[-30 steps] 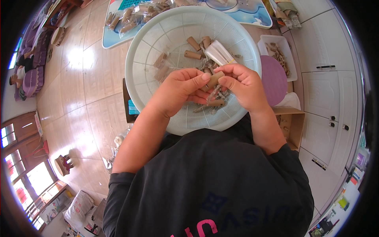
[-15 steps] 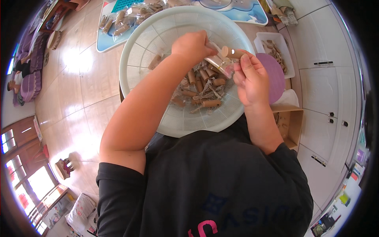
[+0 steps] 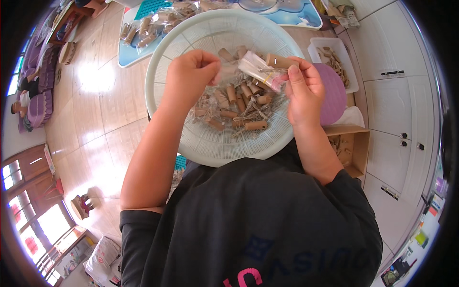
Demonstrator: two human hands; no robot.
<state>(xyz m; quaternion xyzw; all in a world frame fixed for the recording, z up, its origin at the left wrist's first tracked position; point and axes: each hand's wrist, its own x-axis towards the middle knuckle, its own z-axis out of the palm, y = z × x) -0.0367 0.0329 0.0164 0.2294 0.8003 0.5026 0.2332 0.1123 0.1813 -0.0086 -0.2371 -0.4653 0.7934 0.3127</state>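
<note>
Over a pale plastic sieve basket (image 3: 157, 62) both my hands are at work. My right hand (image 3: 306, 93) pinches a brown cardboard-like tube (image 3: 280, 61) together with a stack of clear plastic bags (image 3: 253, 68) with a yellow band. On the other side my left hand (image 3: 191, 74) is closed, its fingers curled and thumb pressed in; a blurred clear patch beside the fingertips is too smeared to name. Below the hands, inside the basket, lie several loose brown tubes (image 3: 256, 125) amid crinkled clear wrapping and thin strings.
Bagged brown tubes (image 3: 148, 28) lie on a blue patterned table (image 3: 129, 56) beyond the basket. To the right stand a white bin (image 3: 353, 79) of small brown pieces, a purple round stool (image 3: 332, 93) and an open cardboard box (image 3: 358, 148). White cabinets (image 3: 389, 107) line that side.
My left hand has drawn away from the bag stack, leftward and slightly nearer to me. My right hand stays almost in place, still holding tube and bags.
</note>
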